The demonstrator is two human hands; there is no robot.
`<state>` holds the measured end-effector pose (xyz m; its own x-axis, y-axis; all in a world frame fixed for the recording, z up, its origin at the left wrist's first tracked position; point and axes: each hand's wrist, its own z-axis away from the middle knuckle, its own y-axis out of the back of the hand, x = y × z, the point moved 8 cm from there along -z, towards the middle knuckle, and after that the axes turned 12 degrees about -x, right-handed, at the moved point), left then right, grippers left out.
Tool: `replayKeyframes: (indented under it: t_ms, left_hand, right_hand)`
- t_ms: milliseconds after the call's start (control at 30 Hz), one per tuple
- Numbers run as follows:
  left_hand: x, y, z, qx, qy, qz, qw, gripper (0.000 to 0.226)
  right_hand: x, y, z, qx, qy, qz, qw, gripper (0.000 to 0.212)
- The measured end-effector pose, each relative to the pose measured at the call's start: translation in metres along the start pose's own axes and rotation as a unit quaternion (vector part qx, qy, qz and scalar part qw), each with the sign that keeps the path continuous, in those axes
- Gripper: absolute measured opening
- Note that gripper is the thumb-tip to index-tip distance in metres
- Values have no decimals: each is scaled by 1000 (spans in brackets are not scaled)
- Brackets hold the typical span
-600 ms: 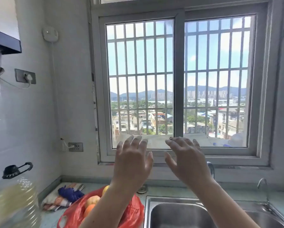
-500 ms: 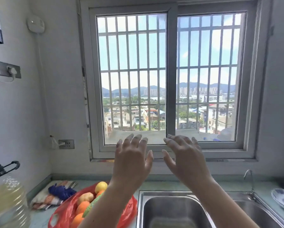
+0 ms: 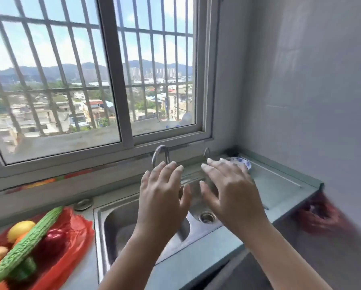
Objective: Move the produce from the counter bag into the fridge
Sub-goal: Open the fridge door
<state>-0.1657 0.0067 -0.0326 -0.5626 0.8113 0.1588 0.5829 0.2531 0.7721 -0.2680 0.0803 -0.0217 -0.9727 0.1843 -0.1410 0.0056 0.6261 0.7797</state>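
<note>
I am holding my left hand and right hand wide, empty, above the stainless steel sink; the red plastic bag of produce is lying left of it.

Sink sits dead centre in the counter, both hands over it: left hand just beside right hand, apart. Produce bag lies on the counter at eight o'clock, bitter gourd across the top. Faucet at twelve, dish at two o'clock.
</note>
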Motion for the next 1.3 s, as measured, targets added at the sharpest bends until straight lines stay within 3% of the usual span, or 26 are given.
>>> replayKeyframes:
  t_ms: [200,367,667,1000,1300]
  left_hand:
    - [82,-33,0,-30,-74,84,993,42]
    - [167,-49,9,-39,-120,154,980,43]
    - [383,-64,33,-63,-237,236,940,42]
    - [661,-74,116,-118,-387,334,851,46]
    - [812,-75,174,-148,-498,387,762,45]
  right_hand:
    - [60,36,57,-15,-84,65,994,41]
    - [113,86,107,26,-143,106,984,39]
    - [227,218,238,86,-232,201,948,33]
    - [332,381,437,97,-384,339,853,39]
    - [376,459,543,97,-486,413,764,40]
